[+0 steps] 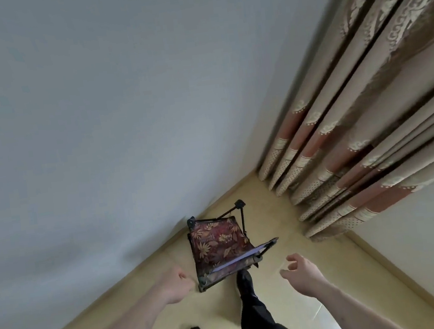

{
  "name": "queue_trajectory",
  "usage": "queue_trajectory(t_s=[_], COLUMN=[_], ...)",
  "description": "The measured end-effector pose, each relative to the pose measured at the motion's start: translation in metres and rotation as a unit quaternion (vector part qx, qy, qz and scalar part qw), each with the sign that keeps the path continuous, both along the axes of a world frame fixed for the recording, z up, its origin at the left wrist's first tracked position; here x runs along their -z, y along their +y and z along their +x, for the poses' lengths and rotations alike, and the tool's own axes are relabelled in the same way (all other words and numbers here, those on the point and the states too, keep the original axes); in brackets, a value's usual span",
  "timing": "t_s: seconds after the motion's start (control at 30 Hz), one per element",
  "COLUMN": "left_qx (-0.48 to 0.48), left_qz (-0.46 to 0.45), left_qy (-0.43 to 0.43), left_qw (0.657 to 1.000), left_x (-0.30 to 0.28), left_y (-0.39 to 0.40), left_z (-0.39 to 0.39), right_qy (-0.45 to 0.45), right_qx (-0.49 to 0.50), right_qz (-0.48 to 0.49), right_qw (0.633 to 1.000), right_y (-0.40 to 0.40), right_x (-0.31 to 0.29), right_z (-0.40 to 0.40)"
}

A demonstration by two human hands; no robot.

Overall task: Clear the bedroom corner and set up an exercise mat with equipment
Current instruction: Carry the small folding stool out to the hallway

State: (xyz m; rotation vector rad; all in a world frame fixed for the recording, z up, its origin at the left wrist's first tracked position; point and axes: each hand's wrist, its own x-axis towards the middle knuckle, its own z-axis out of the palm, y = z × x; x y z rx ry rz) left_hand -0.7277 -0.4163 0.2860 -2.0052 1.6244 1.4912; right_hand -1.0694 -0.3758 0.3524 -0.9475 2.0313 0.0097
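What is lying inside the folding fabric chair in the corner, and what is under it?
Inside the folding fabric chair, a flat pale purple sheet-like item lies across the front of the seat. Under the chair only the dark frame legs and the beige floor show; the seat fabric hides the floor directly beneath.

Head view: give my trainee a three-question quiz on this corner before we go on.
1. True or false: the left hand grips the folding stool.
2. What hangs right of the stool? A) curtain B) mirror C) shelf
3. Which body part is nearest the stool's front edge?

Key:
1. False; it holds nothing, and neither does the right hand.
2. A, the curtain.
3. The right shoe.
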Motion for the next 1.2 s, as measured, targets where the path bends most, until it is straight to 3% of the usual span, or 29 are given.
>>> queue_trajectory(t_s=[0.27,0.43,0.47,0.63,0.83,1.03,1.2], left_qx=[-0.104,-0.112,-0.13,-0.187,-0.181,-0.285,-0.45], left_qz=[0.031,0.049,0.071,0.124,0.193,0.197,0.185], left_qy=[-0.016,-0.014,-0.013,-0.04,-0.083,-0.061,-0.028], left_qw=[0.994,0.992,0.989,0.974,0.961,0.936,0.873], left_x=[0.029,0.043,0.074,0.11,0.187,0.237,0.25], left_y=[-0.052,-0.081,-0.093,-0.109,-0.1,-0.085,-0.083], left_z=[-0.034,-0.063,-0.071,-0.091,-0.108,-0.116,-0.116], right_qy=[0.01,0.019,0.011,0.027,0.077,0.004,-0.081], right_qx=[-0.061,-0.084,-0.096,-0.149,-0.181,0.019,0.158], right_qz=[0.06,0.088,0.113,0.175,0.26,0.242,0.22], right_qw=[0.996,0.992,0.989,0.973,0.945,0.97,0.959], right_y=[-0.111,-0.169,-0.188,-0.216,-0.223,-0.211,-0.211], right_x=[0.047,0.086,0.122,0.174,0.247,0.29,0.304], right_z=[-0.044,-0.06,-0.065,-0.072,-0.077,-0.086,-0.09])
